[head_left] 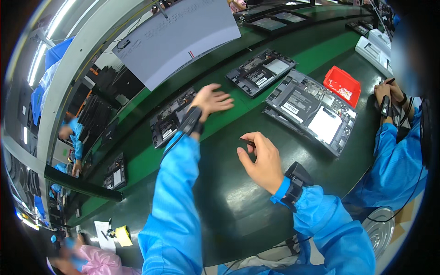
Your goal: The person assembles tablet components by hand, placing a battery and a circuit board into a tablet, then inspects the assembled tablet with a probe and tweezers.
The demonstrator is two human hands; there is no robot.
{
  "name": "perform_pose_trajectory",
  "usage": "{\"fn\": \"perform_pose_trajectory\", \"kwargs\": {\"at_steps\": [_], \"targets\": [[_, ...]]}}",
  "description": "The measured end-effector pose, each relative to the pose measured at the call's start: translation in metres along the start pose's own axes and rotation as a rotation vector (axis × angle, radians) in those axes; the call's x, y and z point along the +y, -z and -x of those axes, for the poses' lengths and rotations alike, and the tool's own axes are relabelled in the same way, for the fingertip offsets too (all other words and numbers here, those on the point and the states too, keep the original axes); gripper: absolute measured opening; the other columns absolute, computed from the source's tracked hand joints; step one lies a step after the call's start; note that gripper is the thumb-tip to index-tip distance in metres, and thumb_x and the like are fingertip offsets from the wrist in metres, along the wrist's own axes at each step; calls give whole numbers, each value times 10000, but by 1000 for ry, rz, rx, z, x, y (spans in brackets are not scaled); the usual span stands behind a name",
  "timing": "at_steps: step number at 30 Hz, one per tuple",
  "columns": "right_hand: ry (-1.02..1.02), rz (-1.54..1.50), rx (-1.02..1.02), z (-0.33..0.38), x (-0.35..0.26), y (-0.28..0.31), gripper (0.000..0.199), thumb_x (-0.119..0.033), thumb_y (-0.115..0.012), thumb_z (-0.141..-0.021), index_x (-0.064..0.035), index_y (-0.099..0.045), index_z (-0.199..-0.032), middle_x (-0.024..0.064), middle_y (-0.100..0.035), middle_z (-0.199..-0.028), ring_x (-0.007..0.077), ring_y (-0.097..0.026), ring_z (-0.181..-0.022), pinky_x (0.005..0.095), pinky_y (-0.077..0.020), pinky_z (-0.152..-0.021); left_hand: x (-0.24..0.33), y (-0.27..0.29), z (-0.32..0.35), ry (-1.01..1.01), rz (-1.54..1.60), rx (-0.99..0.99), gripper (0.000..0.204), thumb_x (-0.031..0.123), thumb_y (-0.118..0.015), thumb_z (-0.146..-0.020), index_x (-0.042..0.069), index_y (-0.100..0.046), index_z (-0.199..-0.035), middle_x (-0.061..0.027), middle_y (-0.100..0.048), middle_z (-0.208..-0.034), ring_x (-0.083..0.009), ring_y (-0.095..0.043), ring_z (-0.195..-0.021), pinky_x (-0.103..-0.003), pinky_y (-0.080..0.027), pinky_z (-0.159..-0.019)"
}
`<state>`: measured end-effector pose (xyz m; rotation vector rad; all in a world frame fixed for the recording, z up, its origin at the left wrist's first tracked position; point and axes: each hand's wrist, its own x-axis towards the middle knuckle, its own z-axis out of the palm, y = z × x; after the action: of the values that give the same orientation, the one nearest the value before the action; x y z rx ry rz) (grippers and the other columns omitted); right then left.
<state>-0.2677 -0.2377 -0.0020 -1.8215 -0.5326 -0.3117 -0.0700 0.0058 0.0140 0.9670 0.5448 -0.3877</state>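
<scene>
My left hand (213,100) is stretched out over the green strip of the bench, fingers spread and holding nothing. Just beside it, partly covered by the hand and wrist, lies an opened laptop base (166,128) with its battery and boards bare. Closer to me, my right hand (266,160) hovers above the dark bench top, fingers curled around a small dark object (247,141) whose kind I cannot make out. Another opened laptop base (261,72) rests beyond my hands. To the right, a further laptop base (298,103) sits on top of another.
A red tray (343,87) of small white pieces stands beside the stacked bases. A co-worker's hands (387,94) are at the right edge, near a white device (373,52). A large grey panel (183,39) overhangs the far side. Paper (104,234) lies at lower left.
</scene>
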Motion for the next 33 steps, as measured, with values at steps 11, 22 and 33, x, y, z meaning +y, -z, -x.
{"fn": "perform_pose_trajectory", "kwargs": {"at_steps": [11, 22, 33], "targets": [[33, -155, 120, 2, 2, -5, 196, -126, -652, -958, -16, -633, -1118, 96, -622, -898, 233, -588, -782, 379, -486, -727, 2, -68, -58, -461, 85, 43, 198, 119, -572, -1002, -17, -613, -1140, -167, -695, -1109, -356, -655, -1082, -611, -510, -980], [343, -380, 234, 10, -9, 20, 503, -432, -451, -1089, 10, -674, -1001, 78, -525, -918, 173, -412, -750, 315, -371, -723, -87, 144, 212, -579, 23, 225, 313, 168, -610, -1028, -29, -602, -1271, -117, -698, -1227, -219, -684, -1085, -386, -533, -1014], [-79, -488, -352, -13, -8, 17, 120, -88, -747, -935, 21, -739, -984, 72, -739, -959, 125, -663, -791, 260, -523, -745, -233, 122, 345, -739, -699, 757, 460, 90, -613, -992, -32, -505, -1422, -99, -669, -1230, -206, -620, -1129, -327, -456, -1010]]}}
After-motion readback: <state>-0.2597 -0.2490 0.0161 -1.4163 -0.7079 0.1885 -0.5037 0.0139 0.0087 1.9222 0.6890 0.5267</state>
